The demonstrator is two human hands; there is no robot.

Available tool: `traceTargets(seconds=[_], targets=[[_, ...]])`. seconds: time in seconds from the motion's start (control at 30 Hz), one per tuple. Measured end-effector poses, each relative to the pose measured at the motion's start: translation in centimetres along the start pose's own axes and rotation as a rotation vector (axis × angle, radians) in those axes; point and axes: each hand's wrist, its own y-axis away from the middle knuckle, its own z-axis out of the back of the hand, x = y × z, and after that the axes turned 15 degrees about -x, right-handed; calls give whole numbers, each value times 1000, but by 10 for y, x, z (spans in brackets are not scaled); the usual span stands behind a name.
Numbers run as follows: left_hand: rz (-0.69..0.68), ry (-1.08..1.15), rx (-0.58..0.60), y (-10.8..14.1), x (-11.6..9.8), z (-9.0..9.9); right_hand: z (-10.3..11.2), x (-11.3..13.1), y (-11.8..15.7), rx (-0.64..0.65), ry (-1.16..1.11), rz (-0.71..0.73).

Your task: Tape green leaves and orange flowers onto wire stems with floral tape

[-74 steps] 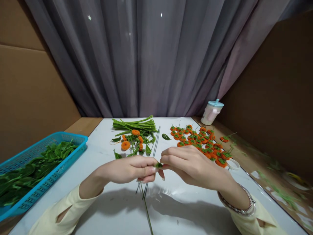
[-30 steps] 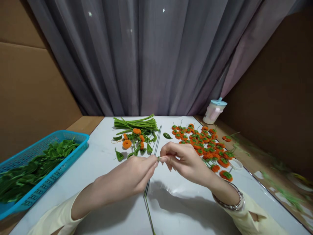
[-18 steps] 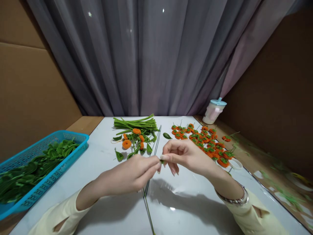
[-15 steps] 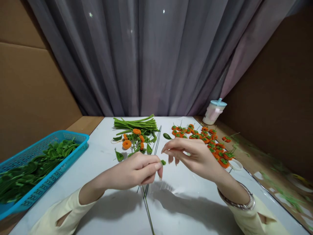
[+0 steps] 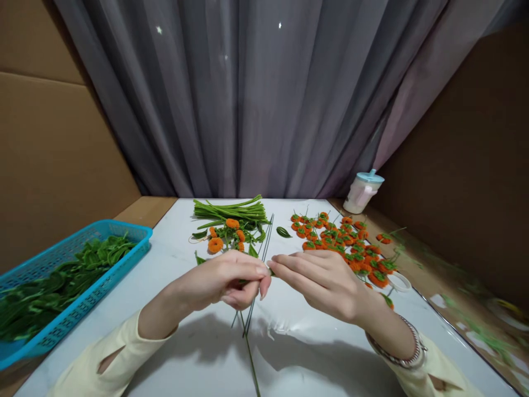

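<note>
My left hand [image 5: 231,278] is closed in a pinch over the middle of the white table, with a long green stem [image 5: 251,358] slanting down below it toward the front edge. Its fingertips meet those of my right hand [image 5: 322,278], and a small bit of green shows between them. The fingers of my right hand are pressed together on that green piece. Thin dark wires [image 5: 268,240] lie on the table behind and under my left hand. A single green leaf [image 5: 283,232] rests beyond my right hand. Orange flowers with leaves [image 5: 215,245] lie behind my left hand.
A blue basket [image 5: 142,242] of green leaves stands at the left. Green stems [image 5: 231,210] lie at the back. Many orange pieces with green tops [image 5: 330,237] spread at the right, near a white ring [image 5: 400,282] and a lidded cup [image 5: 361,193].
My right hand has come down and left to meet my left hand, its fingers now closed on the small green piece. My left hand has shifted slightly upward.
</note>
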Motion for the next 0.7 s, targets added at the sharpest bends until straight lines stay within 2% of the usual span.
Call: traceTargets(seconds=[0.17, 0.23, 0.33, 0.43, 0.57, 0.7], targets=[[-67, -140, 20, 4, -1, -1, -8, 5, 3, -70, -129, -188], [-79, -204, 13, 7, -1, -3, -8, 7, 3, -51, -175, -269], [-118, -366, -70, 12, -1, -8, -6, 9, 2, 4, -259, -386], [-218, -616, -168, 15, -3, -11, -5, 7, 1, 54, -340, -480], [-292, -785, -203, 13, -5, -7, -6, 2, 3, 130, -300, -496], [-201, -611, -136, 11, -6, 0, -7, -3, 3, 178, -160, -384]])
